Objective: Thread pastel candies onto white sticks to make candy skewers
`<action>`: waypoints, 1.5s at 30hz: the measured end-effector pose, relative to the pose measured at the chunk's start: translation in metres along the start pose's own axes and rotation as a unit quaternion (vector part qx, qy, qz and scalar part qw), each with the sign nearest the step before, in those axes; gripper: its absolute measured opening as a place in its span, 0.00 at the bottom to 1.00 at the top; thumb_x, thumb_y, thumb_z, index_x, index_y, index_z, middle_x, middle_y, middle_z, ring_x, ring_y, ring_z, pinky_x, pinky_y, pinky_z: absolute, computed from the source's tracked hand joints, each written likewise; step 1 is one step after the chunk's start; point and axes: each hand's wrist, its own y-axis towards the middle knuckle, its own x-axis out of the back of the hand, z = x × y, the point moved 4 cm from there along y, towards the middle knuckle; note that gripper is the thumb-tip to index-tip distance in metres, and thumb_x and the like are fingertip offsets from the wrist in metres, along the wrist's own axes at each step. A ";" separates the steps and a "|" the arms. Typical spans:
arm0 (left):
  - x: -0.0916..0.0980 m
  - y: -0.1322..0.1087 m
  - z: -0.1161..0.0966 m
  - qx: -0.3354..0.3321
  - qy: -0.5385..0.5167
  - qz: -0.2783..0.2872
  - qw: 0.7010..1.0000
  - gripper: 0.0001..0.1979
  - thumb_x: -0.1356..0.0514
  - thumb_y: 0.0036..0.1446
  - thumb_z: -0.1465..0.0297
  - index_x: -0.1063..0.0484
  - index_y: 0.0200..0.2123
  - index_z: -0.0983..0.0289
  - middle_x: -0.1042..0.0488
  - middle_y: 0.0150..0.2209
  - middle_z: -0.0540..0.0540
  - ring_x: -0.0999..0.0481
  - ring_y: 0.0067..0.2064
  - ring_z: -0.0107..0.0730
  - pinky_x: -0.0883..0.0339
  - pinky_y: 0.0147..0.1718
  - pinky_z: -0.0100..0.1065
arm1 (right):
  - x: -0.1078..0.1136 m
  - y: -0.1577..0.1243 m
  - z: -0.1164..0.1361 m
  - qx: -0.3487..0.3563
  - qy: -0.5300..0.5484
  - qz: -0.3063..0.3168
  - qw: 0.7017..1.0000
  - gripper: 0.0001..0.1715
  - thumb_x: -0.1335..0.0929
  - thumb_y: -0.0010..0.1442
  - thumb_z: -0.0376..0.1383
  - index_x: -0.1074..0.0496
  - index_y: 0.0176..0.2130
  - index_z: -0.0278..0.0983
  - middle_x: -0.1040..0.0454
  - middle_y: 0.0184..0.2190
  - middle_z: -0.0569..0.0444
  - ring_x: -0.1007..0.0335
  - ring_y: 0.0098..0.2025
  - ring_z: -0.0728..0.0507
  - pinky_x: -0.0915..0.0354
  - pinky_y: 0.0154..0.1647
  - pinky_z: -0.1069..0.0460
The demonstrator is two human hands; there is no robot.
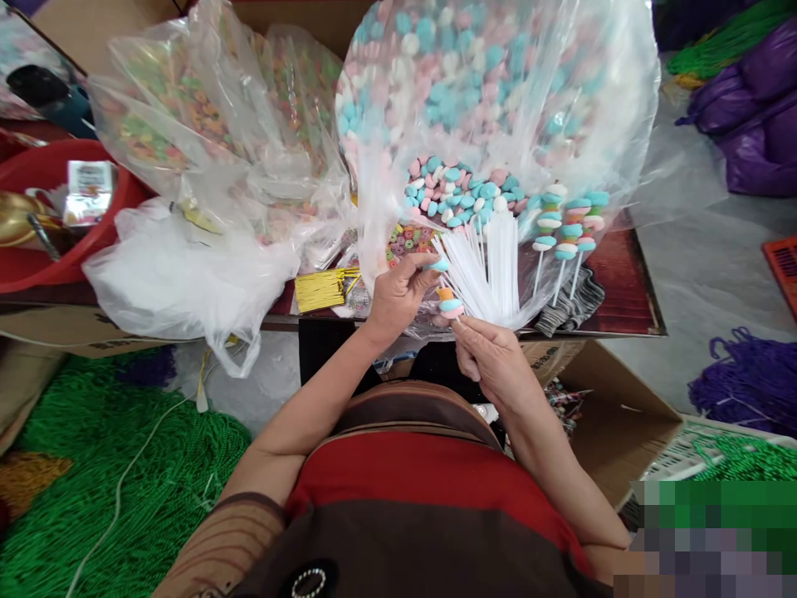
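Between the thumb and fingers of my left hand (402,295) is a blue candy piece (438,265). Just below it, my right hand (491,349) pinches the bottom of a candy stick (452,306), which bears pink, blue and orange pieces. The two hands are close together but apart. Behind them lies a bundle of white sticks (503,270). A loose pile of blue, pink and white candies (461,195) spills from a large clear bag (486,75). To the right rest several filled candy sticks (566,228), their white ends toward me.
At left are a bag of colored rings (205,108), a white plastic bag (187,257), a red basin (68,262) and yellow twist ties (320,291). A grey glove-like cloth (573,303) lies near the table's front right. Below stands a cardboard box (623,407); green beads (143,465) cover the floor.
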 end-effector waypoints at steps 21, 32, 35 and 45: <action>0.021 0.023 0.025 0.050 0.439 0.176 0.880 0.11 0.43 0.64 0.76 0.19 0.39 0.62 0.21 0.41 0.62 0.24 0.47 0.50 0.34 0.50 0.48 | 0.037 0.015 -0.001 0.067 0.091 -0.118 0.987 0.14 0.29 0.59 0.44 0.22 0.41 0.37 0.39 0.18 0.63 0.59 0.17 0.54 0.62 0.18 0.54; -0.002 0.032 0.026 0.012 0.453 0.203 0.868 0.05 0.37 0.63 0.69 0.20 0.36 0.62 0.22 0.44 0.63 0.26 0.51 0.53 0.37 0.49 0.48 | 0.029 0.017 -0.009 0.048 0.073 -0.096 0.992 0.17 0.29 0.60 0.49 0.24 0.38 0.37 0.41 0.19 0.63 0.59 0.18 0.54 0.64 0.19 0.54; -0.008 0.034 0.030 0.027 0.448 0.206 0.869 0.05 0.37 0.63 0.70 0.21 0.36 0.63 0.23 0.45 0.64 0.26 0.52 0.54 0.37 0.50 0.49 | 0.030 0.017 -0.010 0.052 0.064 -0.100 0.992 0.19 0.29 0.61 0.50 0.24 0.39 0.37 0.41 0.19 0.63 0.59 0.18 0.54 0.63 0.19 0.54; 0.016 0.021 0.028 0.046 0.422 0.138 0.895 0.03 0.38 0.59 0.74 0.23 0.36 0.63 0.22 0.41 0.61 0.24 0.47 0.48 0.34 0.49 0.45 | 0.030 0.021 -0.017 0.039 0.038 -0.078 0.995 0.21 0.31 0.62 0.52 0.23 0.41 0.37 0.40 0.19 0.63 0.59 0.18 0.53 0.63 0.19 0.54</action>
